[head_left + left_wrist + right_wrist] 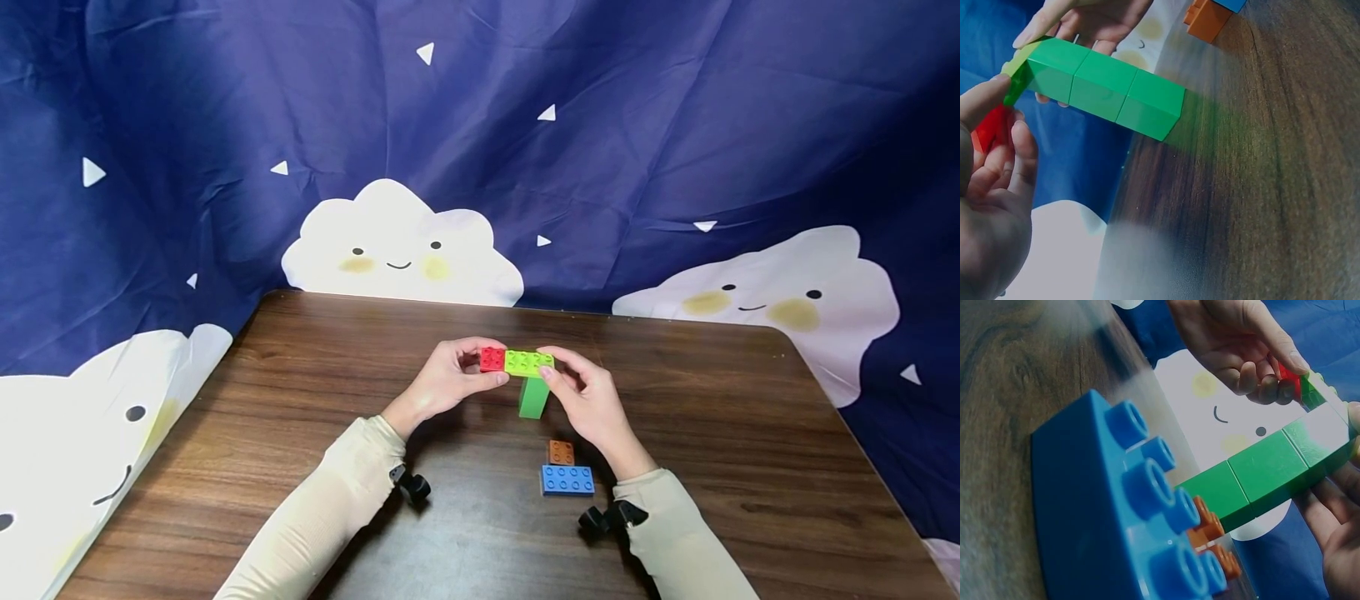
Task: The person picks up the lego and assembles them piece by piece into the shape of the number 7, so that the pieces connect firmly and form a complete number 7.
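A column of stacked green bricks [1100,84] stands upright on the table, with a long lime green brick [528,361] across its top. The lime brick sticks out to the left of the column. Beside its left end, at the same height, is a red brick [492,359], which my left hand [441,379] grips between thumb and fingers. That thumb's tip reaches the lime brick's edge. My right hand [597,407] pinches the lime brick's right end, thumb in front and fingers behind. Much of the red brick is hidden by fingers in the left wrist view.
Nearer to me than the column, a blue brick [567,481] lies studs up on the brown wooden table [337,358]. An orange brick [561,452] sits just behind it, close to my right wrist. A dark blue cloth [480,125] with clouds hangs beyond the table's far edge.
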A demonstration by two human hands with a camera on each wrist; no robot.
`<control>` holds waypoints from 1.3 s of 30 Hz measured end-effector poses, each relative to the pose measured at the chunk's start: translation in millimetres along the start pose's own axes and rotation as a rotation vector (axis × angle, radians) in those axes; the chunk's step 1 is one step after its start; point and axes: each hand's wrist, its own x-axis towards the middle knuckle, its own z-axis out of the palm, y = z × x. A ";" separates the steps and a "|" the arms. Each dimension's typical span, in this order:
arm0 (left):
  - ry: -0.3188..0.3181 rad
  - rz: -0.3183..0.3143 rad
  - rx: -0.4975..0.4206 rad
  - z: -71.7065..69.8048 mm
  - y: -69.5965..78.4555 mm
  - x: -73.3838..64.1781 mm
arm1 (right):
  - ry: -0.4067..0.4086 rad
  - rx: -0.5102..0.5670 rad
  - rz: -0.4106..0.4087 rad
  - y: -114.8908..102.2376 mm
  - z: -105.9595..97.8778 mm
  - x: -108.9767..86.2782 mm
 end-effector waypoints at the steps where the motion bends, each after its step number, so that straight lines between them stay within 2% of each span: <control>1: 0.000 -0.002 -0.001 0.0 -0.2 0.0 | 0.001 0.000 0.001 0.0 0.0 0.1; 23: -0.002 -0.019 0.023 1.0 1.7 2.8 | 0.009 0.022 -0.001 0.7 0.7 0.2; 31: -0.017 -0.012 -0.009 0.2 1.5 4.0 | -0.004 0.024 0.005 -2.5 -0.1 0.8; 39: -0.029 -0.041 -0.037 0.8 2.3 4.9 | -0.014 0.014 0.032 -1.2 -0.9 1.9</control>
